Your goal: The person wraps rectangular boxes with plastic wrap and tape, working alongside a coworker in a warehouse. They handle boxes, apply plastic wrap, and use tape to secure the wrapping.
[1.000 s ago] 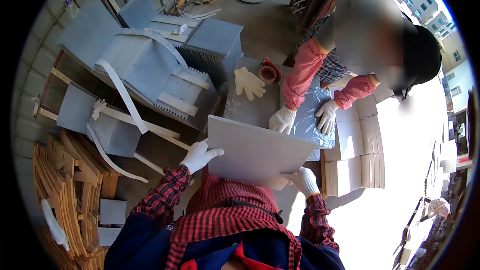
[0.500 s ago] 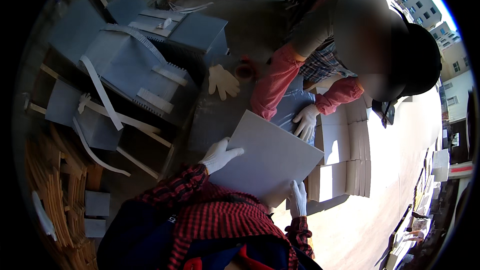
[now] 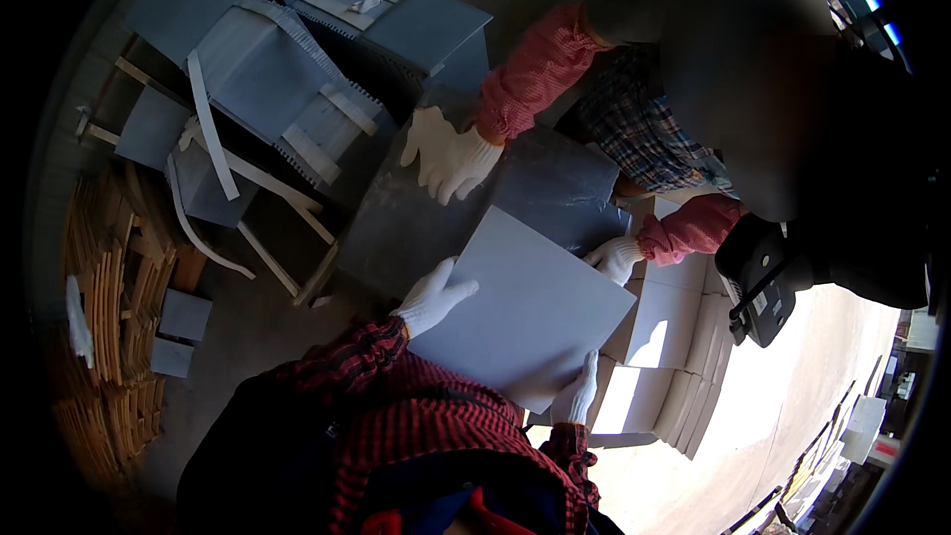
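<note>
A flat square grey panel, like a tile (image 3: 525, 307), is held between my two white-gloved hands in front of my body. My left hand (image 3: 436, 299) grips its left edge, with the thumb on the upper face. At the lower right edge, my right hand (image 3: 578, 394) holds the panel, its fingers partly hidden. Under the panel's far corner is a dark plastic-covered surface (image 3: 396, 238). Across from me a co-worker's gloved hand (image 3: 464, 163) hovers over or rests by a loose cream glove (image 3: 426, 129). The co-worker's other hand (image 3: 616, 258) is at the panel's right corner.
Stacked pale boxes or tiles (image 3: 669, 327) stand at the right, in sunlight. Grey panels with white strips (image 3: 267, 69) lie on the left. Piled thin wooden boards (image 3: 114, 287) and small grey squares (image 3: 185, 315) are at the far left. The co-worker's torso leans in from the upper right.
The co-worker's pink-sleeved arm has swung left, its hand now beside the loose glove. The other hand has come to the panel's corner. My hands keep their hold; the view has shifted slightly.
</note>
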Motion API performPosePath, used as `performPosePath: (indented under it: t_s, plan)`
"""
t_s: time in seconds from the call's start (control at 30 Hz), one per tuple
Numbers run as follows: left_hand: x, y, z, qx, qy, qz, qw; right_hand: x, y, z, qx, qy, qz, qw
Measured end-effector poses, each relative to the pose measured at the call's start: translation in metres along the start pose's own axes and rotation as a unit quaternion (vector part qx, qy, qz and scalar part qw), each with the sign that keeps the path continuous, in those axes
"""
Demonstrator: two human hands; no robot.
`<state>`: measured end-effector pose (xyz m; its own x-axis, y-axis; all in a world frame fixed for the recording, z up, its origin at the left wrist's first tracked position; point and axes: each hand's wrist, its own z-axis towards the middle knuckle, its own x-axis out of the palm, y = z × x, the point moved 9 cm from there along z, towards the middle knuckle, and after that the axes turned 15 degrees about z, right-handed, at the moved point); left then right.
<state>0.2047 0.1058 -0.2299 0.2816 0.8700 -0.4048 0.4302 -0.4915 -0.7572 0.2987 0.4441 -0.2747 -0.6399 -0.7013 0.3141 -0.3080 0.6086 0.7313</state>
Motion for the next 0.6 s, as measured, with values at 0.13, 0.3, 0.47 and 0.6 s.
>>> performPosePath:
  t_s: [0.13, 0.3, 0.47, 0.6]
  plan:
    - [0.007, 0.013, 0.035, -0.046, -0.037, 0.037, 0.998, 0.009, 0.008, 0.046, 0.008, 0.008, -0.012, 1.0]
    - [0.004, -0.009, 0.085, -0.121, -0.028, 0.116, 0.985, 0.047, 0.045, 0.092, -0.072, -0.006, -0.063, 0.995]
    - [0.006, -0.007, 0.135, -0.133, -0.071, 0.155, 0.976, 0.05, 0.037, 0.163, -0.021, 0.027, -0.081, 0.996]
    - [0.008, -0.011, 0.154, -0.145, -0.078, 0.159, 0.973, 0.06, 0.034, 0.184, 0.0, 0.011, -0.059, 0.998]
